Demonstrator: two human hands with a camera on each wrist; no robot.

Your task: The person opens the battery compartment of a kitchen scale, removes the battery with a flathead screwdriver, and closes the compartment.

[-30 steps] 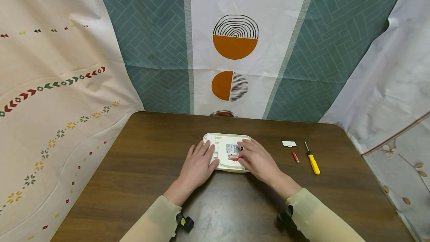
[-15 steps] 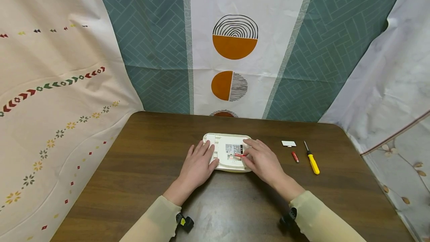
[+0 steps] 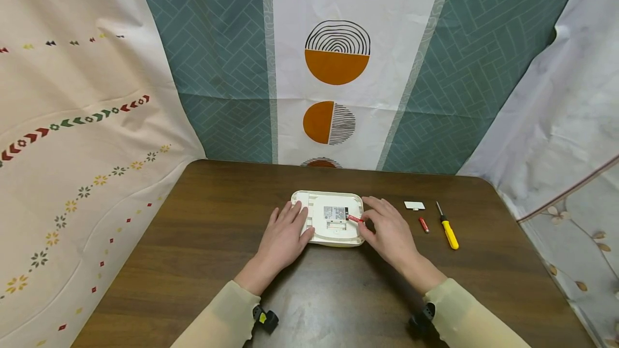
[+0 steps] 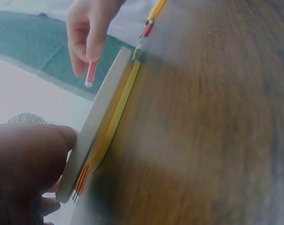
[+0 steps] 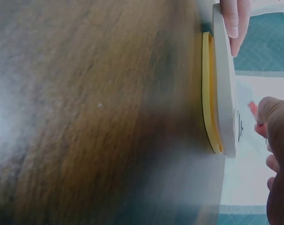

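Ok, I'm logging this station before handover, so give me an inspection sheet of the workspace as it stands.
Surface: dark wooden table, rounded corners.
Job's things: white device lying back-up, a yellow layer beneath it; its battery slot looks empty. Red battery lifted just clear of the device.
Clutter: second red battery, yellow-handled screwdriver and small white cover lying apart at the right.
Hands: left hand rests flat on the device's left edge; right hand pinches the red battery.
Cables: nothing seen.
Surroundings: patterned cloth backdrops hang behind and at both sides.
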